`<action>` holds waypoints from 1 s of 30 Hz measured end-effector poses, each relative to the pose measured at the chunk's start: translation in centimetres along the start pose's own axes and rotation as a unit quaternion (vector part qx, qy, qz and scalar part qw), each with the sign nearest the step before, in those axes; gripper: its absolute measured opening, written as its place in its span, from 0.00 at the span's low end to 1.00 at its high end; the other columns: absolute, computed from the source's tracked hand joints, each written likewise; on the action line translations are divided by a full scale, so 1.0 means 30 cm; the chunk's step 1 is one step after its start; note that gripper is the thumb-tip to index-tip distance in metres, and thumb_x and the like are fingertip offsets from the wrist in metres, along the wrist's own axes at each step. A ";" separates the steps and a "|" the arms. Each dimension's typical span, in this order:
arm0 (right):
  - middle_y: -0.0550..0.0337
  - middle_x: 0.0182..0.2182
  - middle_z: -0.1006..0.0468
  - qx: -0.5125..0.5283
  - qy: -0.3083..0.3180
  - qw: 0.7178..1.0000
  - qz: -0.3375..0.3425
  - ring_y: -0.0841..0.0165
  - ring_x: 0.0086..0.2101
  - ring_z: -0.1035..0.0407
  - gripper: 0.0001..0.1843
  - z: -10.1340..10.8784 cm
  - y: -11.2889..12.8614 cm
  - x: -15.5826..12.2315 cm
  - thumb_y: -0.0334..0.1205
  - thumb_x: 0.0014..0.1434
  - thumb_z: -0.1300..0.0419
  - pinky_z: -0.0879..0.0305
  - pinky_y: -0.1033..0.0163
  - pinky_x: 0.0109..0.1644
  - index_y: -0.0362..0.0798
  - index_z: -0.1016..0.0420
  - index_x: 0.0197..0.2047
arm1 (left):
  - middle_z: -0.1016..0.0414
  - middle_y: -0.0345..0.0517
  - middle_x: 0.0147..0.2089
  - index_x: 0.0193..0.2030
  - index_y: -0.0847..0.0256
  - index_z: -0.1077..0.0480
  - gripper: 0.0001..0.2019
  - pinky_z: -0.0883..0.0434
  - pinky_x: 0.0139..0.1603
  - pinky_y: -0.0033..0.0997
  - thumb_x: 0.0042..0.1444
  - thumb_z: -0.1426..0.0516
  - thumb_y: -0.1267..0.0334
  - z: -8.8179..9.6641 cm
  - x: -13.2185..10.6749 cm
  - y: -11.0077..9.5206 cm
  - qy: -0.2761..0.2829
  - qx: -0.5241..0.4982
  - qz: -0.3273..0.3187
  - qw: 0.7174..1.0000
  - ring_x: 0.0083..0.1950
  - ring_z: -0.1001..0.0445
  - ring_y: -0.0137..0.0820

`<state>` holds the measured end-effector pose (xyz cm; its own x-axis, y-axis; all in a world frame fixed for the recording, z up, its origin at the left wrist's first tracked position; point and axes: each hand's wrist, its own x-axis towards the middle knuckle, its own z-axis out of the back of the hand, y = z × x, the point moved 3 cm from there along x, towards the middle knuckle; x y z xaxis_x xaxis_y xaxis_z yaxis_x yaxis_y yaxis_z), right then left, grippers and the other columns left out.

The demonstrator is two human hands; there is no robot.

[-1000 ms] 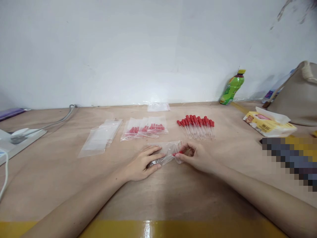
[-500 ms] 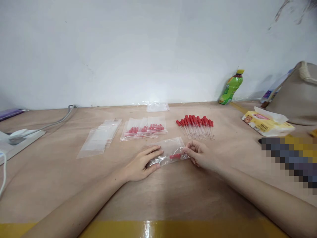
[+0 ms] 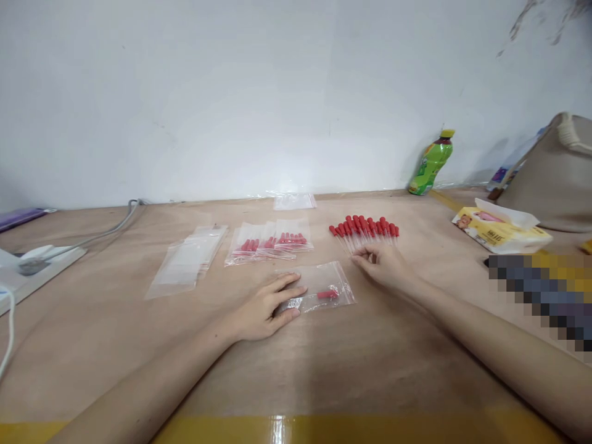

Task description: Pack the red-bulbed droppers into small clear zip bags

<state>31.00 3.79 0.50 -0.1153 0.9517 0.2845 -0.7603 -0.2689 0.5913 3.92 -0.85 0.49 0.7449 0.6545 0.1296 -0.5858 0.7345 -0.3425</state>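
A clear zip bag (image 3: 324, 285) lies flat on the wooden table (image 3: 324, 357) with a red-capped dropper inside it. My left hand (image 3: 266, 306) rests on the bag's left end, fingers spread and flat. My right hand (image 3: 382, 265) is off the bag and reaches over the near ends of a row of loose red-capped droppers (image 3: 365, 231); its fingers are curled down onto the glass tips, and I cannot see whether they hold one.
Filled bags of droppers (image 3: 271, 242) lie behind the open bag, a stack of empty bags (image 3: 187, 262) to their left, one more bag (image 3: 294, 201) by the wall. A green bottle (image 3: 430, 163), tissue pack (image 3: 502, 228) and beige bag (image 3: 550, 179) stand right; power strip and cable (image 3: 41, 259) left.
My right hand let go of the bag's mouth and moved back and right to the loose droppers. The bag now lies flat with one dropper inside. My left hand stayed.
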 end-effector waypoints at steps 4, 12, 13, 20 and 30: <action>0.54 0.32 0.29 -0.168 -0.072 0.983 0.004 0.65 0.31 0.34 0.13 -0.019 0.031 0.083 0.44 0.56 0.48 0.44 0.63 0.31 0.48 0.25 0.34 | 0.50 0.44 0.66 0.61 0.51 0.44 0.21 0.45 0.62 0.46 0.61 0.51 0.56 0.001 0.000 -0.001 -0.005 -0.005 -0.001 1.000 0.65 0.49 0.39; 0.45 0.46 0.38 -0.237 -0.156 0.948 -0.144 0.56 0.43 0.36 0.21 -0.036 0.033 0.219 0.47 0.59 0.53 0.40 0.58 0.36 0.43 0.35 0.49 | 0.51 0.44 0.66 0.61 0.51 0.44 0.21 0.45 0.63 0.46 0.61 0.51 0.55 -0.001 -0.003 0.004 0.000 -0.002 0.005 1.000 0.65 0.49 0.38; 0.45 0.46 0.38 -0.233 -0.150 0.947 -0.160 0.57 0.42 0.35 0.20 -0.033 0.024 0.227 0.47 0.59 0.54 0.39 0.58 0.36 0.44 0.34 0.48 | 0.51 0.44 0.66 0.61 0.51 0.44 0.21 0.45 0.62 0.46 0.61 0.51 0.55 -0.001 -0.003 0.003 -0.001 -0.001 0.004 1.000 0.65 0.49 0.38; 0.48 0.46 0.38 -0.179 -0.129 0.963 -0.156 0.60 0.38 0.32 0.18 -0.049 0.018 0.246 0.47 0.55 0.49 0.38 0.58 0.37 0.45 0.33 0.45 | 0.49 0.44 0.65 0.61 0.51 0.44 0.21 0.44 0.62 0.47 0.61 0.51 0.56 0.001 -0.001 -0.002 -0.008 0.001 -0.008 1.000 0.65 0.48 0.39; 0.49 0.44 0.36 -0.170 -0.131 0.972 -0.093 0.62 0.35 0.32 0.13 -0.077 0.066 0.250 0.38 0.56 0.52 0.38 0.59 0.36 0.46 0.29 0.40 | 0.49 0.45 0.65 0.61 0.51 0.44 0.21 0.45 0.62 0.46 0.61 0.51 0.56 -0.001 -0.002 0.002 -0.008 0.003 -0.005 1.000 0.65 0.49 0.39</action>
<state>27.16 10.73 2.06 0.1771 0.8971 0.4048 -0.9250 0.0112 0.3799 3.86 -0.85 0.43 0.7463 0.6491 0.1477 -0.5793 0.7425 -0.3363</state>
